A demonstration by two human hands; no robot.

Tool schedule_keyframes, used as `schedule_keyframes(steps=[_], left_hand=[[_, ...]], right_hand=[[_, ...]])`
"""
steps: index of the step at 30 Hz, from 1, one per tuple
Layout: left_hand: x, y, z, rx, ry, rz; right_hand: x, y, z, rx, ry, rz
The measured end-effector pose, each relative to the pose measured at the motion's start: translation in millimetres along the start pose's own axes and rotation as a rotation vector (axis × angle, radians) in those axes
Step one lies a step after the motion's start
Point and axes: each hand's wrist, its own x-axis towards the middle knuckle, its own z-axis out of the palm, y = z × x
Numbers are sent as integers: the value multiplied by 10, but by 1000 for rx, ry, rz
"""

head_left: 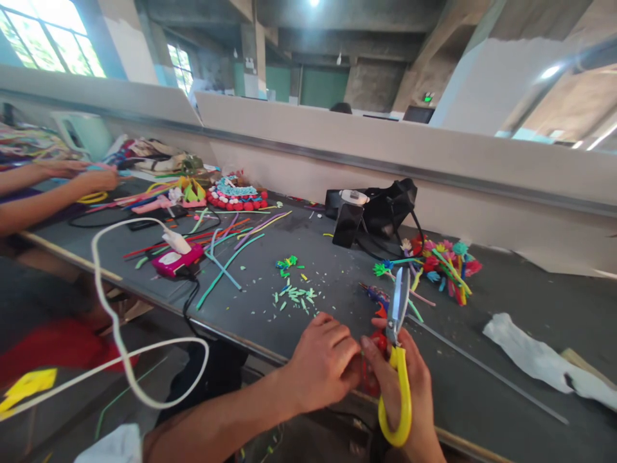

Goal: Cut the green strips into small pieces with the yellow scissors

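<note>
A pair of scissors (396,334) with yellow handles is in my right hand (418,386), its blades pointing up and away from me. Beside it, at the table's front edge, my left hand (324,363) is closed with its fingers curled toward my right thumb. Something red (382,341) shows between the two hands; its kind is mostly hidden. Just beyond lies a blue-and-red pointed tool (375,294). Short pale-green clippings (296,296) are scattered on the dark table ahead of my left hand, with a small green and yellow pile (288,262) behind them.
Bunched fuzzy-stem flowers (453,267) lie at right, near a black bag (393,209) and a phone (348,224). A grey rod (491,370) and white cloth (530,350) are further right. Leftward are loose fuzzy stems (231,270), a pink power strip (178,260), a white cable (113,315) and another person's hands (103,179).
</note>
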Motion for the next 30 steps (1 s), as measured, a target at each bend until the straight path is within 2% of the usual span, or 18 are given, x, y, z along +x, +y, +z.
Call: schedule_keyframes(steps=[3,6,8,10,13,16,20,30], left_hand=[[52,-16,-26,-299,44,-300],[122,-76,-85,-803,150,-655],[164,-122,-123,-1129,257,-741],[191,-149,-147,-1350,341,-739],[199,-143,-150,-1501,377,-736],[180,-112,-130,-1528,387,-760],[149,-85,-106,-1541,376,-790],[140,-38,-46,-1519,370,-759]], right_hand=[[3,27,8,-55,-22,-38],[-1,77,17,-236,-28,-239],[-26,118,40,-342,-38,-384],[-69,165,77,-439,-51,-458],[-134,231,139,-535,-84,-542],[-162,273,179,-560,-83,-592],[-161,287,192,-552,-86,-565],[-164,234,175,-502,-52,-577]])
